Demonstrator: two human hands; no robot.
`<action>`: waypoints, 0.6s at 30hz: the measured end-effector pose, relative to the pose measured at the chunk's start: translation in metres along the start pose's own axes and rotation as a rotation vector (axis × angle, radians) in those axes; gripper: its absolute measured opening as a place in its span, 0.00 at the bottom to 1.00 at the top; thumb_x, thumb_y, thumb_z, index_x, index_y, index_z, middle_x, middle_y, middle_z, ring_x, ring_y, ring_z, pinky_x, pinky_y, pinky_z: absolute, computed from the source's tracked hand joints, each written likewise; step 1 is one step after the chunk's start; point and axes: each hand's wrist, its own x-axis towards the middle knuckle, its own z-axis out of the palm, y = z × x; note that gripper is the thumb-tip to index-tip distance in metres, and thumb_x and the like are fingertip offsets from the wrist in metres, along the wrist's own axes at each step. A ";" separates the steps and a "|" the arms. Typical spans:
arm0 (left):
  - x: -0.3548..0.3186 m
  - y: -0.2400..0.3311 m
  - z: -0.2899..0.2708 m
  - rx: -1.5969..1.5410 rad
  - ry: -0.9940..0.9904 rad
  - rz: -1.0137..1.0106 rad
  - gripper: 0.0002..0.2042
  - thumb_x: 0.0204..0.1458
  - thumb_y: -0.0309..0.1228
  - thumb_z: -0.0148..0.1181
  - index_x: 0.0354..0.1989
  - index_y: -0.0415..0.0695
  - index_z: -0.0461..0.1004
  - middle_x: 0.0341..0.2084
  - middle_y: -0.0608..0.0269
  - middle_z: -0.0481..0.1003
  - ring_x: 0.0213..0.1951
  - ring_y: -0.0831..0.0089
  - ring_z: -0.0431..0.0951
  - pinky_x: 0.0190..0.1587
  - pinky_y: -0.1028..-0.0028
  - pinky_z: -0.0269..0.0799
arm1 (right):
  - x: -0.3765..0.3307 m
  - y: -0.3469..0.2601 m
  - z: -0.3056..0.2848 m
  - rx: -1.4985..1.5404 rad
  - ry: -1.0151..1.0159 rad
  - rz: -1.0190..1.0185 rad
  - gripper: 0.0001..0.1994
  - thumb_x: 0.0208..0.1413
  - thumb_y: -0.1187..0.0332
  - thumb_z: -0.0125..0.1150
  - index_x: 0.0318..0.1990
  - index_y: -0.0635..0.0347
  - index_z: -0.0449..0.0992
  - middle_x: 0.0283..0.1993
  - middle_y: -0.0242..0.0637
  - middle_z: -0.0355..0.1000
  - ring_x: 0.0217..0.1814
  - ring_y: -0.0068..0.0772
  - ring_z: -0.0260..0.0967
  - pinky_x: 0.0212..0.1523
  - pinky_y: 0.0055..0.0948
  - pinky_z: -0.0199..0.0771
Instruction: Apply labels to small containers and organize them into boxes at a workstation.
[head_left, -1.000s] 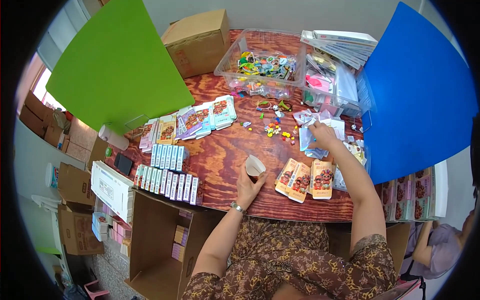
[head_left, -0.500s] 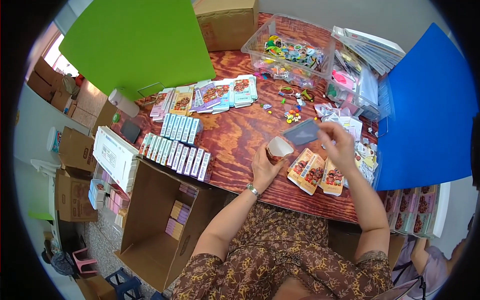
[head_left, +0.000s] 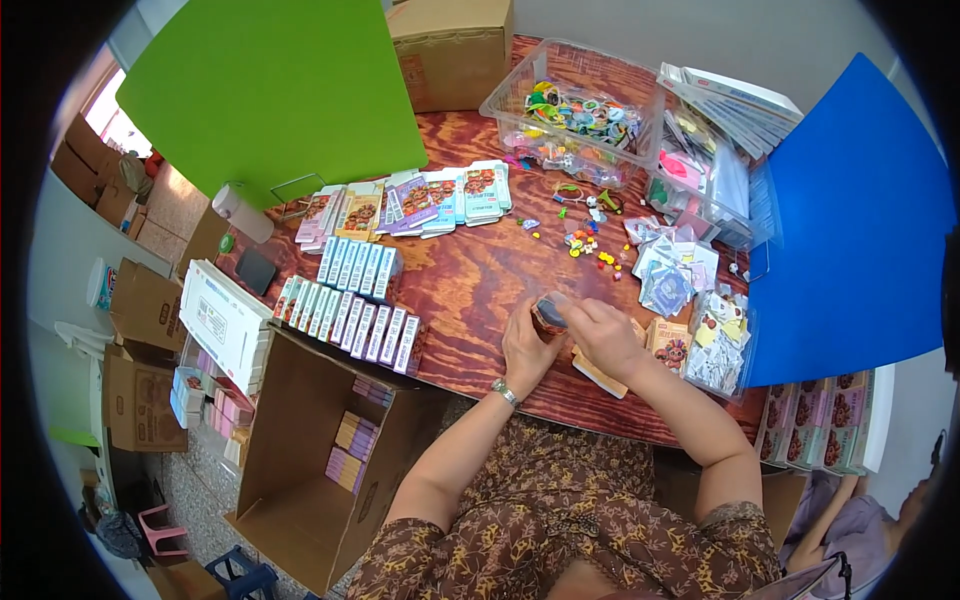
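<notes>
My left hand [head_left: 527, 348] is closed around a small open-topped carton [head_left: 546, 326], held upright near the table's front edge. A dark grey flat packet [head_left: 549, 309] is at the carton's mouth, with its lower part apparently inside. My right hand [head_left: 606, 340] meets it there, thumb and fingers pinched on the packet; the fingertips are partly hidden. Beneath and beside my right hand lie flat orange cartons [head_left: 668, 338] with printed pictures, partly covered by the wrist. Small colourful trinkets [head_left: 592, 240] are scattered farther back.
Rows of filled small boxes [head_left: 350, 320] stand at left, with flat cartons [head_left: 430, 200] behind. Clear bins of trinkets [head_left: 520, 135] and small packets [head_left: 720, 340] stand at right. Green [head_left: 270, 100] and blue panels [head_left: 850, 230] flank the table. A big cardboard box [head_left: 290, 450] sits below left.
My right hand has brought the grey packet leftward and down to the carton's mouth. Earlier the packet was held apart, over the table. The left hand keeps its hold.
</notes>
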 end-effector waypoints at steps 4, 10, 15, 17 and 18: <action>0.004 -0.009 -0.002 0.023 -0.021 -0.011 0.38 0.36 0.30 0.78 0.59 0.38 0.65 0.47 0.46 0.75 0.49 0.47 0.75 0.51 0.57 0.73 | 0.005 -0.001 0.009 -0.187 -0.141 -0.033 0.17 0.46 0.73 0.65 0.48 0.57 0.78 0.36 0.33 0.73 0.36 0.37 0.75 0.37 0.34 0.78; 0.013 -0.017 -0.015 0.019 0.004 0.039 0.38 0.38 0.35 0.79 0.58 0.39 0.66 0.46 0.46 0.75 0.47 0.48 0.77 0.49 0.59 0.74 | 0.038 0.040 -0.007 0.135 -0.029 0.026 0.09 0.53 0.70 0.67 0.42 0.55 0.81 0.37 0.36 0.76 0.39 0.42 0.76 0.39 0.36 0.78; 0.010 -0.030 -0.008 -0.039 -0.029 0.017 0.38 0.41 0.39 0.78 0.59 0.37 0.65 0.49 0.46 0.73 0.51 0.48 0.73 0.53 0.56 0.70 | 0.044 0.169 0.020 -0.102 -0.138 0.385 0.11 0.56 0.68 0.61 0.47 0.53 0.81 0.43 0.43 0.78 0.45 0.48 0.77 0.46 0.45 0.78; 0.013 -0.025 -0.010 -0.056 -0.058 -0.001 0.38 0.41 0.39 0.78 0.59 0.37 0.64 0.48 0.47 0.72 0.51 0.48 0.72 0.53 0.56 0.69 | 0.045 0.221 0.022 -0.273 -0.420 0.621 0.14 0.55 0.67 0.65 0.49 0.52 0.80 0.48 0.43 0.78 0.51 0.48 0.76 0.50 0.45 0.78; 0.013 -0.026 -0.011 -0.055 -0.056 -0.008 0.38 0.41 0.39 0.78 0.59 0.37 0.64 0.48 0.47 0.72 0.51 0.48 0.72 0.53 0.56 0.69 | 0.042 0.232 0.020 -0.271 -0.427 0.617 0.14 0.55 0.67 0.65 0.49 0.52 0.80 0.48 0.43 0.78 0.51 0.48 0.76 0.50 0.45 0.78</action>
